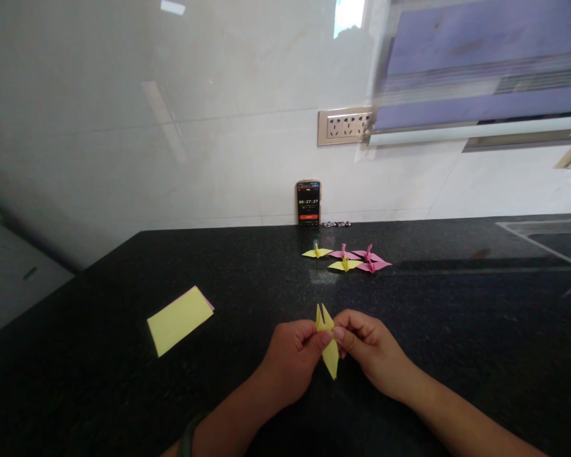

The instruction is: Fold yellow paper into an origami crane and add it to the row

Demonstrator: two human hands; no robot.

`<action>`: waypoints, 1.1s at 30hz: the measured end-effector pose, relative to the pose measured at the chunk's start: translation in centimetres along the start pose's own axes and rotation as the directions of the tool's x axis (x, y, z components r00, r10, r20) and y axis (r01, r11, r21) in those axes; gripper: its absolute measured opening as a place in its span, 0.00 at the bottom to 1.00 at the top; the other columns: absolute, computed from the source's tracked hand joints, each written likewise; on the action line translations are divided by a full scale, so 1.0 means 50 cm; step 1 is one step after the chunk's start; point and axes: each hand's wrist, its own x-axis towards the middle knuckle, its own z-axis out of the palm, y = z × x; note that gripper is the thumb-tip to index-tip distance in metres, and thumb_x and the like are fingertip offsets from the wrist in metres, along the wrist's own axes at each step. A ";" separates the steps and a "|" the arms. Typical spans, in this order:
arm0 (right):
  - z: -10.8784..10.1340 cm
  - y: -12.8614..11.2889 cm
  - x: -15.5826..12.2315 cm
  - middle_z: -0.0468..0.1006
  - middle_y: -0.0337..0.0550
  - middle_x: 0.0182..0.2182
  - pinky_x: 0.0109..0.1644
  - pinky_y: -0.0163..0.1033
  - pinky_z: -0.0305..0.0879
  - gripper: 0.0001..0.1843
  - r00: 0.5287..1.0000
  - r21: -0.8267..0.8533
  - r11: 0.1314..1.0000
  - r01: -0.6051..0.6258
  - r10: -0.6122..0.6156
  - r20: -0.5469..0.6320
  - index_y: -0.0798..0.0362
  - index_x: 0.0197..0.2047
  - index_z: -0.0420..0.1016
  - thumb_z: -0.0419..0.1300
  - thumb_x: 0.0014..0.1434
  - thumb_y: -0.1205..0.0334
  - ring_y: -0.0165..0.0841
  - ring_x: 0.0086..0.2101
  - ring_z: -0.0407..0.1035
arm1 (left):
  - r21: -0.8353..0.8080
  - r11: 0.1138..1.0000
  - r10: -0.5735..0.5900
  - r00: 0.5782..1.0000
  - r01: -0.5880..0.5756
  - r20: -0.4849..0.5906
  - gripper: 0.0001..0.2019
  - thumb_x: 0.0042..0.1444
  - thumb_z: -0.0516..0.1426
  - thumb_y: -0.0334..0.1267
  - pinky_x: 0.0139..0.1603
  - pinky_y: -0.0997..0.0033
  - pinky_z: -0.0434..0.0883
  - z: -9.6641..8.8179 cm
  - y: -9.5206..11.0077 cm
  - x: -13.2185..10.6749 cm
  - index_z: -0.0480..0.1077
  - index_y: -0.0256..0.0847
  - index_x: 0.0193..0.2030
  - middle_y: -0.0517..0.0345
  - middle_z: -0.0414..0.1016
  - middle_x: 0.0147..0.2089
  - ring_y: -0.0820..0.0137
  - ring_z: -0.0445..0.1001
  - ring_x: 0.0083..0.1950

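Between my two hands is a partly folded yellow origami paper (pixel 330 362), with two narrow points at its far end and one broader point toward me. My left hand (pixel 292 355) pinches its left side, thumb on top. From the right, my right hand (pixel 371 349) pinches the same paper near its middle with thumb and fingertips. Beyond my hands, several folded paper cranes stand close together: yellow ones (pixel 317 252) on the left and pink ones (pixel 372 266) on the right. Some of the folds under my fingers are hidden.
A stack of yellow and pink paper sheets (pixel 181 320) lies to the left on the black countertop (pixel 247 273). A phone (pixel 309 204) showing a timer leans against the wall, beside a beaded strap (pixel 337 224). A wall socket (pixel 345 127) is above. A sink edge (pixel 542 244) is at right.
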 end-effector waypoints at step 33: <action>0.025 0.002 -0.003 0.68 0.35 0.18 0.23 0.29 0.56 0.15 0.985 0.026 0.985 -0.169 0.168 0.038 0.57 0.23 0.66 0.56 0.49 0.52 0.23 0.19 0.60 | -0.392 0.916 -0.120 0.991 0.085 -0.066 0.13 0.48 0.54 0.42 0.27 0.75 0.62 -0.002 0.001 0.008 0.68 0.33 0.21 0.59 0.68 0.21 0.74 0.65 0.24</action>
